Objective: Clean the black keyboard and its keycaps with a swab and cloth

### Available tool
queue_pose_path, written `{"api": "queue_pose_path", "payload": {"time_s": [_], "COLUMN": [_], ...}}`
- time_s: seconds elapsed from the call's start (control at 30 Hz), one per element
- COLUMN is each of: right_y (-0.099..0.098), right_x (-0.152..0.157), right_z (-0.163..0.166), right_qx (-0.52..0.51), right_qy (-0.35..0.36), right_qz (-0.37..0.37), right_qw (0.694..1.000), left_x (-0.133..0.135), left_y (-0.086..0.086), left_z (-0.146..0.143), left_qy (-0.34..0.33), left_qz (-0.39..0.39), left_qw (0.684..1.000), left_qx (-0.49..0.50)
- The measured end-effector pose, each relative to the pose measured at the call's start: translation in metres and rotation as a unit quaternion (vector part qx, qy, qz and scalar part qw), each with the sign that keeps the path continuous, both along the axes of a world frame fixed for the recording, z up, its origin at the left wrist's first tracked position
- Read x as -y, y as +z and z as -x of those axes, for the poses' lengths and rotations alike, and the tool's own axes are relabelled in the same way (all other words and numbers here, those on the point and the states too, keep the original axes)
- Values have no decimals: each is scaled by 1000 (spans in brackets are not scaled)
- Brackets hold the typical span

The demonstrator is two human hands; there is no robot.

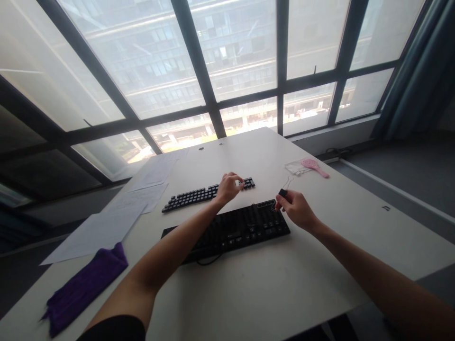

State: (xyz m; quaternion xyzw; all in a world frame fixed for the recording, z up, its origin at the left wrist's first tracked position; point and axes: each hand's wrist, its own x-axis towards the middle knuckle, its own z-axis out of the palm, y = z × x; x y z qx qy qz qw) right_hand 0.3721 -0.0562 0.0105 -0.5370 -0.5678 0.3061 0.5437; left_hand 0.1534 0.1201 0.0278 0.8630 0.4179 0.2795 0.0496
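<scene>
My left hand (pixel 228 187) reaches over the far row of loose black keycaps (pixel 192 197), its thumb and forefinger pinched on a keycap (pixel 241 184) near the row's right end. The fingers partly hide that keycap. Nearer to me lies a black keyboard (pixel 249 225), with part of its key area looking bare and keys still along its near right side; my left forearm crosses it. Above the keyboard's right end, my right hand (pixel 297 208) is closed around the black handle of a wire keycap puller (pixel 283 192). The puller's thin wire ends point away from me.
A pink hairbrush (pixel 313 166) lies beside a clear plastic bag (pixel 295 167) at the right back of the white table (pixel 227 293). On the left are paper sheets (pixel 103 232) and a purple cloth (pixel 87 289). Large windows (pixel 234 47) stand behind the table.
</scene>
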Motion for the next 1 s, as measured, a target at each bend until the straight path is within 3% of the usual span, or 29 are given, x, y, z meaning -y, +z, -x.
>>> {"api": "queue_pose_path", "payload": {"time_s": [0.1, 0.23, 0.37, 0.47, 0.57, 0.67, 0.83, 1.0], "right_y": [1, -2, -8, -8, -2, 8, 19, 16], "right_x": [3, 9, 15, 17, 17, 14, 1, -17], "right_z": [3, 12, 24, 38, 61, 96, 169, 240], "right_qx": [2, 26, 70, 90, 106, 110, 112, 89], "right_qy": [14, 41, 52, 56, 84, 131, 199, 271], "right_qz": [-13, -18, -18, -30, -44, -55, -57, -23], "right_qw": [1000, 999, 996, 994, 990, 984, 972, 958], "left_x": [17, 49, 88, 119, 145, 160, 167, 172], "left_y": [20, 36, 32, 22, 12, 2, -10, -11], "left_z": [48, 141, 231, 276, 296, 299, 295, 287], "left_qy": [-2, 79, 115, 100, 61, 36, 3, -5], "left_qz": [20, 82, 162, 226, 285, 290, 270, 287], "left_qw": [1000, 993, 980, 969, 956, 953, 956, 951], "left_qx": [-3, -25, -29, -11, 30, 84, 113, 115]}}
